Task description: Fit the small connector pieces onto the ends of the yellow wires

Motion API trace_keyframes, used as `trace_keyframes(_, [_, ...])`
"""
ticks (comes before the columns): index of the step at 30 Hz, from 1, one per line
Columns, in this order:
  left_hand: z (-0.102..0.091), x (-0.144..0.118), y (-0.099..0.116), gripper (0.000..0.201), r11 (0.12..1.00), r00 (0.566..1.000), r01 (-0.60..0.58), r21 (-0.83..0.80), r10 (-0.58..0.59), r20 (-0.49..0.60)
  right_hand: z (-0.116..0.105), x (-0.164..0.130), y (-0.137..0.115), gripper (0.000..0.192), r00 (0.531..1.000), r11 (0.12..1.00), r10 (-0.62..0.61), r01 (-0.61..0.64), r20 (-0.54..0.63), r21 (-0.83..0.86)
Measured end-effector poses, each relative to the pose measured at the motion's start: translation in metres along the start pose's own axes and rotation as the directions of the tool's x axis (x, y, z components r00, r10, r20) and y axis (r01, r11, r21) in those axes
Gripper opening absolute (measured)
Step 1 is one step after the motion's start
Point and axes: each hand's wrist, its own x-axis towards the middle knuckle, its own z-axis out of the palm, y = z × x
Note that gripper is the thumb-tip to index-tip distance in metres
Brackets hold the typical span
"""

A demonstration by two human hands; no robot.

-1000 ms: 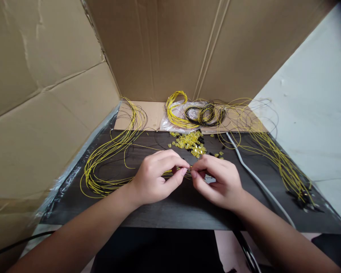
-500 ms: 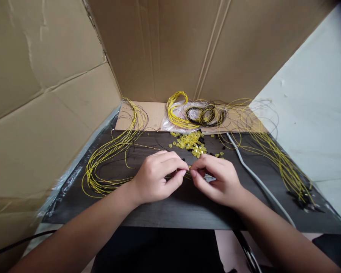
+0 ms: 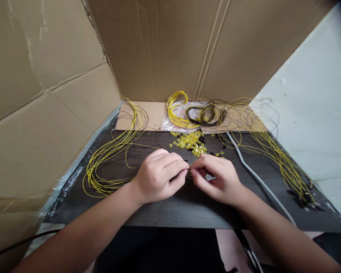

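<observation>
The left hand (image 3: 161, 176) and the right hand (image 3: 216, 180) were close together over the dark table (image 3: 165, 214). On each hand, the thumb and pointing finger were pinched almost together. Their tips had hold of a tiny piece (image 3: 190, 168) in the small space between the hands, but it was too small to tell just what it was. Just behind the hands lay a pile of little yellow caps (image 3: 188, 141), with some black bits (image 3: 201, 139) mixed in. A big loop of yellow and black wires (image 3: 94, 181) lay on the left and ran behind the left hand. Farther back, a yellow coil (image 3: 170, 115) sat on a clear plastic bag (image 3: 166, 125). On the right, a grey cord (image 3: 254, 174) lay between the right hand and another bunch of yellow wires (image 3: 290, 172), which had black ends.
</observation>
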Motion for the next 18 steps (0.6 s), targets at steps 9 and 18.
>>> trace_keyframes(9, [-0.0012,-0.0015,-0.0028,0.013,0.999,0.999,-0.040,-0.021,0.040,0.030,-0.0044,0.0003,0.0035,0.007,0.998,1.000,0.000,-0.001,0.069,0.016])
trace_keyframes(18, [-0.0040,0.0014,-0.0025,0.009,0.995,0.995,0.023,-0.093,-0.014,0.102,-0.0090,0.0031,0.0073,0.005,0.989,1.000,0.002,-0.006,0.146,0.028])
